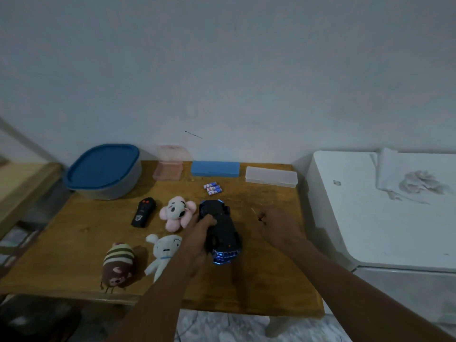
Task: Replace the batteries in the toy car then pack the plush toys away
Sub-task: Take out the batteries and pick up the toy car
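Left hand (199, 233) reaches forward, fingers wrapped round the car (222, 230), which lies belly-up mid-desk (86, 218), black underside showing. Right hand (276, 225) hovers beside it, curled, pinching a thin stick (255, 211).

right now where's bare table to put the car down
Bare wood on the table left, between the blue-lidded container and striped plush; also between the clear case and right hand pinching a thin tool. Crowded mid-table: remote, pink plush, white plush, toy car in left hand.
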{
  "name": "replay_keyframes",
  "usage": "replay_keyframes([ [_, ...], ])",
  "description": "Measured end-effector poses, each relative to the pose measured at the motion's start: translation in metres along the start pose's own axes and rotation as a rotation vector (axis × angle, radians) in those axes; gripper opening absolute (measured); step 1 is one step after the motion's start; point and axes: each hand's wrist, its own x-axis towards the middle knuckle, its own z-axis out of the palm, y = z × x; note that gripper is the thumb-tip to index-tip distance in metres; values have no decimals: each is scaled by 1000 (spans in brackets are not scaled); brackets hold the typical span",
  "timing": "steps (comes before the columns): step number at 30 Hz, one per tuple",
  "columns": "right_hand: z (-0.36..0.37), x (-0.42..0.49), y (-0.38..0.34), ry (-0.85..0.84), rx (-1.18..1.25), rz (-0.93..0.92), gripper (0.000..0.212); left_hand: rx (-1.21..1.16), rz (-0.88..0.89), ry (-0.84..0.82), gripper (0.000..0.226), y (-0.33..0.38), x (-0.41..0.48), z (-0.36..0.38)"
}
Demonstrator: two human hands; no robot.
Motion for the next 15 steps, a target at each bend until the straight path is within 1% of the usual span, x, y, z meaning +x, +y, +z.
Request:
replay_keyframes([
  [4, -6, 5, -13, 64, 14, 25, 19, 23, -54, -83, 37, 11, 5, -13],
  [7, -6, 6, -27, 123, -40, 62, 17, 97, -90, -156, 36, 20, 11, -28],
  [11, -1, 6, -47, 140, -95, 104, 17, 164, -40, -261, 39, 32, 15, -42],
  [15, 10, 4, -63, 169, -124, 158, 18, 247, 3, -309, 61, 33, 26, -57],
])
